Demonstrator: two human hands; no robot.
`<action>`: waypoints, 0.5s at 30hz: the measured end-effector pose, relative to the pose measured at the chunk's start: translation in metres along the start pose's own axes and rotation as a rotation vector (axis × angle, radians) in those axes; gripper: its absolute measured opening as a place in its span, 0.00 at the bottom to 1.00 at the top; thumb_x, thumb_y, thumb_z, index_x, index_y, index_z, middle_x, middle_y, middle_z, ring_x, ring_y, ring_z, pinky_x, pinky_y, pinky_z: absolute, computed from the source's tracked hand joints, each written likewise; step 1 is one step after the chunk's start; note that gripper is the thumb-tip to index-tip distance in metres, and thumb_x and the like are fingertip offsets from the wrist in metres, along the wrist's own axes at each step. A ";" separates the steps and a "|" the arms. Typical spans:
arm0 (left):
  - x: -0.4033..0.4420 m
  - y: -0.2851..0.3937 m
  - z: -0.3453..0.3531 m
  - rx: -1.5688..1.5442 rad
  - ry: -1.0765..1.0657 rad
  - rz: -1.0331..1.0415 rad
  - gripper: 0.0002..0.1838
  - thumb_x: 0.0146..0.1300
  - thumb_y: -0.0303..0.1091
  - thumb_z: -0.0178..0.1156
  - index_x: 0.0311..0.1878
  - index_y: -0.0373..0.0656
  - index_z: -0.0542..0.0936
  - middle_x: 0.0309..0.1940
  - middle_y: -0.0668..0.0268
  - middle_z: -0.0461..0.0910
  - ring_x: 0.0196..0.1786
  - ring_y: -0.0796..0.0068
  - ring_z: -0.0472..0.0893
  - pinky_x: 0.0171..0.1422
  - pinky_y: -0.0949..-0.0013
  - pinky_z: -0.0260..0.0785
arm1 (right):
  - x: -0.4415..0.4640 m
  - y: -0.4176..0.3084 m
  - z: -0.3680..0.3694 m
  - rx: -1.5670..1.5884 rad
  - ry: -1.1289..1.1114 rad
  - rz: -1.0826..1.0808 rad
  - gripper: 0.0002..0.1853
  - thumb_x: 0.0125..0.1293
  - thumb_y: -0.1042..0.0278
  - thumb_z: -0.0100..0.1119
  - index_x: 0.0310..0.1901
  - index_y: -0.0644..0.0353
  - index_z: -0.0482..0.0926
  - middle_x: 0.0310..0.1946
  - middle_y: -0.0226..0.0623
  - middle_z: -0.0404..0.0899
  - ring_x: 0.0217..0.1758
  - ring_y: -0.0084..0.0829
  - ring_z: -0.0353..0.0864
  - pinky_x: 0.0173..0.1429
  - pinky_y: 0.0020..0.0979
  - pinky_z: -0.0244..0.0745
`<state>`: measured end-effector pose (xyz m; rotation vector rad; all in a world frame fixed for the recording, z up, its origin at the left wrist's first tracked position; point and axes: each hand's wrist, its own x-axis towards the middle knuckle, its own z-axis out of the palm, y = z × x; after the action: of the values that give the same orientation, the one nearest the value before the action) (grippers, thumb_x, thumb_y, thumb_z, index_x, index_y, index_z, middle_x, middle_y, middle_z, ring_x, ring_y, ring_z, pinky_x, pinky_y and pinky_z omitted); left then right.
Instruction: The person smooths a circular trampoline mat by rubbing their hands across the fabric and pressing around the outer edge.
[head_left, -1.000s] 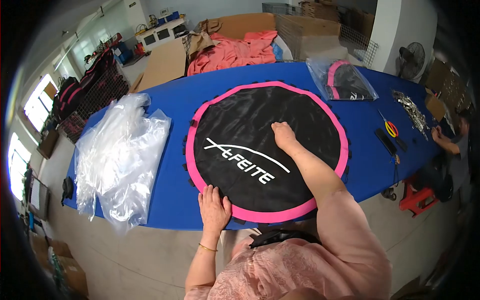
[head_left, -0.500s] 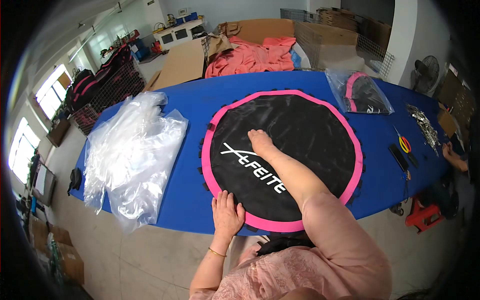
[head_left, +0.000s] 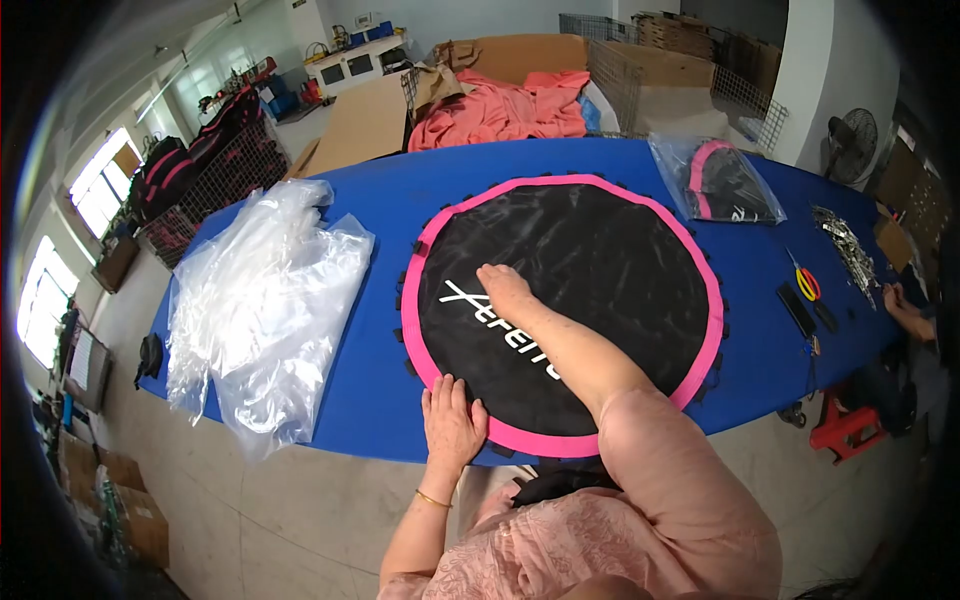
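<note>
A round black trampoline mat (head_left: 600, 260) with a pink border, small black tabs round its edge and white lettering lies spread on the blue table. My left hand (head_left: 455, 425) rests flat on the near-left part of the pink border, fingers stretched forward. Across the mat reaches my right arm, and my right hand (head_left: 503, 290) lies palm down on the black fabric beside the lettering. Its fingers look extended and close together, with nothing held. The forearm covers part of the lettering.
Clear plastic bags (head_left: 265, 310) are heaped on the left. At the back right lies a bagged folded mat (head_left: 725, 185). Yellow-red handled snips (head_left: 807, 285) and a pile of metal pieces (head_left: 848, 250) are on the right, near another person's hand (head_left: 908, 312). A red stool (head_left: 847, 425) stands below.
My right hand has slid slightly left over the mat, and its forearm now covers more of the lettering. My left hand stays on the border.
</note>
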<state>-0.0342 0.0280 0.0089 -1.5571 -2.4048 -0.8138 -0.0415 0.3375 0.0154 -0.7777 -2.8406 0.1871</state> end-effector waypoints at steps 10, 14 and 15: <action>0.000 0.000 0.002 0.011 0.042 0.021 0.26 0.68 0.38 0.63 0.65 0.33 0.78 0.68 0.44 0.77 0.75 0.43 0.72 0.81 0.40 0.59 | -0.064 0.061 -0.026 0.020 0.074 0.106 0.24 0.74 0.74 0.49 0.69 0.62 0.76 0.71 0.45 0.76 0.72 0.46 0.75 0.75 0.43 0.74; 0.000 -0.001 0.002 0.020 0.046 0.028 0.25 0.69 0.38 0.63 0.65 0.33 0.78 0.68 0.45 0.77 0.75 0.44 0.72 0.82 0.41 0.59 | -0.100 0.043 -0.037 0.102 -0.053 0.077 0.26 0.69 0.78 0.52 0.70 0.62 0.76 0.72 0.41 0.75 0.72 0.46 0.75 0.75 0.41 0.74; 0.000 -0.001 0.002 0.010 0.029 0.016 0.26 0.69 0.40 0.61 0.65 0.32 0.78 0.69 0.45 0.77 0.76 0.44 0.71 0.83 0.41 0.57 | -0.110 0.045 -0.031 0.133 -0.005 0.032 0.28 0.66 0.80 0.54 0.69 0.61 0.75 0.70 0.40 0.75 0.70 0.45 0.75 0.74 0.41 0.76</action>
<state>-0.0349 0.0289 0.0069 -1.5484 -2.3696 -0.8147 0.0803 0.3212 0.0218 -0.7961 -2.7878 0.3785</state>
